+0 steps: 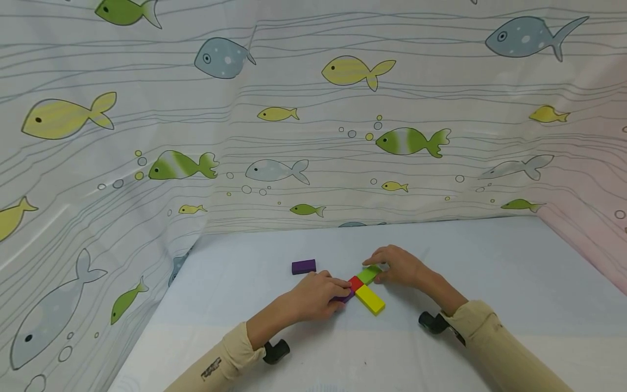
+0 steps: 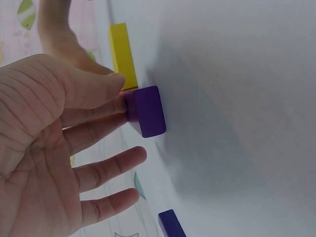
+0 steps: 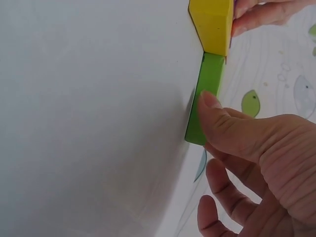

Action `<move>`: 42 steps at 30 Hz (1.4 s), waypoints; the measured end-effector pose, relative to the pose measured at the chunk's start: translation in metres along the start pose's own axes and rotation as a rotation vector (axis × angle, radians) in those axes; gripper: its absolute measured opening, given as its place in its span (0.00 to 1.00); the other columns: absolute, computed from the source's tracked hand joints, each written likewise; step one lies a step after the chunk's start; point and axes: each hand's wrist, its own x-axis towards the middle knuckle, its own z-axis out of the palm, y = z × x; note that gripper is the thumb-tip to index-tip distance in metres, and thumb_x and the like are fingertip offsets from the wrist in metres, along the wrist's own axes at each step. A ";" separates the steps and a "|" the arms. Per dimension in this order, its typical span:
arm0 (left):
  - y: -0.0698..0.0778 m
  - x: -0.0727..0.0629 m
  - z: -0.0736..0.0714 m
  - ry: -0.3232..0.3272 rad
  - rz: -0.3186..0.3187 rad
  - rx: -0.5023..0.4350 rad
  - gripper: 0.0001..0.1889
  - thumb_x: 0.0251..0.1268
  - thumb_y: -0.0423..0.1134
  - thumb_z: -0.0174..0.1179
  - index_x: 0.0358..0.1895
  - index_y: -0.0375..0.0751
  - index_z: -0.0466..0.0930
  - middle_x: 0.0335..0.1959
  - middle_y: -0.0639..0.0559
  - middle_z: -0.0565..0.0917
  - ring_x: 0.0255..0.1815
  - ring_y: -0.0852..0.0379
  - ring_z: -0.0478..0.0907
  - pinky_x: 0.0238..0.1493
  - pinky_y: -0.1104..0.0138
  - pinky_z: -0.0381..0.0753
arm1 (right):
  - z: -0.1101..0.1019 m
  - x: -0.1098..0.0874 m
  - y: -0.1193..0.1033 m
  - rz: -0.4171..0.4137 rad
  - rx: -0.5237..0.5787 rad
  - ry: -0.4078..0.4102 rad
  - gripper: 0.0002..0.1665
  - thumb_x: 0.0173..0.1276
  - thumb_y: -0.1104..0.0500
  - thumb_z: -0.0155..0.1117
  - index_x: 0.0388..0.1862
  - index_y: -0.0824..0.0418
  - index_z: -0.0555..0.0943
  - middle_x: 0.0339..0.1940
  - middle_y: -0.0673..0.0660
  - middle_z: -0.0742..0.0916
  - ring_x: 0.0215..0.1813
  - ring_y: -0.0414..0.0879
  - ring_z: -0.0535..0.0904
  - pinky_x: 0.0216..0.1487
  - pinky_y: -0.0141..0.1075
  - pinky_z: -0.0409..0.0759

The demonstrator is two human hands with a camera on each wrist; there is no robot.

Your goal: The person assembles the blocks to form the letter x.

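Between thumb and fingers, my left hand (image 1: 317,295) pinches a purple block (image 2: 151,112), whose end face shows large in the left wrist view. My right hand (image 1: 403,267) holds a green block (image 1: 368,274) by its sides, the thumb on its near face. A red block (image 1: 355,283) lies between the purple and green ones, with a left fingertip at it. From the red block a yellow block (image 1: 370,300) extends toward the near right. Together the pieces form a cross-like shape missing its far-left arm, flat on the white table.
A second purple block (image 1: 303,267) lies apart, beyond the left hand. The white table (image 1: 514,261) meets a fish-patterned curtain (image 1: 313,136) at the back and left. Dark wrist cameras hang under both cuffs, close to the table.
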 end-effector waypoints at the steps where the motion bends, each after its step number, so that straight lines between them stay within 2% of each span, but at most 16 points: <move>1: 0.000 0.000 0.000 -0.001 -0.001 0.001 0.19 0.67 0.44 0.64 0.60 0.48 0.83 0.60 0.59 0.80 0.54 0.54 0.76 0.45 0.71 0.73 | -0.001 -0.001 -0.001 0.006 0.001 0.001 0.24 0.58 0.58 0.77 0.56 0.54 0.86 0.50 0.51 0.86 0.54 0.52 0.77 0.57 0.51 0.75; 5: 0.000 0.000 -0.001 -0.006 -0.006 0.001 0.19 0.67 0.44 0.64 0.60 0.49 0.82 0.60 0.59 0.80 0.54 0.54 0.76 0.46 0.70 0.73 | -0.002 -0.003 -0.004 0.004 -0.008 0.018 0.24 0.58 0.57 0.77 0.55 0.54 0.86 0.51 0.51 0.86 0.55 0.52 0.77 0.57 0.51 0.75; 14: 0.000 0.000 -0.001 -0.014 -0.011 -0.003 0.20 0.67 0.45 0.64 0.60 0.49 0.82 0.60 0.59 0.80 0.54 0.54 0.76 0.47 0.69 0.74 | -0.003 -0.006 -0.004 -0.061 -0.033 0.051 0.21 0.61 0.54 0.75 0.54 0.54 0.86 0.49 0.50 0.87 0.53 0.51 0.77 0.54 0.50 0.76; 22: 0.001 -0.001 0.000 -0.002 -0.013 0.003 0.21 0.65 0.45 0.65 0.61 0.49 0.82 0.60 0.59 0.81 0.52 0.55 0.76 0.45 0.70 0.73 | 0.001 -0.010 -0.006 -0.108 -0.009 0.059 0.17 0.62 0.52 0.73 0.51 0.51 0.88 0.47 0.46 0.87 0.50 0.47 0.76 0.49 0.43 0.76; 30: 0.000 0.000 0.002 -0.004 -0.016 0.003 0.22 0.65 0.46 0.66 0.62 0.48 0.81 0.60 0.59 0.80 0.52 0.54 0.76 0.45 0.70 0.73 | 0.003 -0.014 -0.012 -0.087 0.024 0.074 0.12 0.63 0.53 0.73 0.46 0.48 0.90 0.45 0.42 0.88 0.47 0.43 0.75 0.41 0.35 0.75; 42: -0.001 0.000 0.004 -0.001 -0.011 0.002 0.22 0.65 0.46 0.65 0.62 0.48 0.81 0.61 0.59 0.80 0.53 0.54 0.76 0.46 0.69 0.73 | 0.010 -0.015 -0.016 -0.098 0.069 0.063 0.12 0.63 0.54 0.72 0.46 0.50 0.90 0.45 0.43 0.88 0.43 0.42 0.73 0.40 0.34 0.75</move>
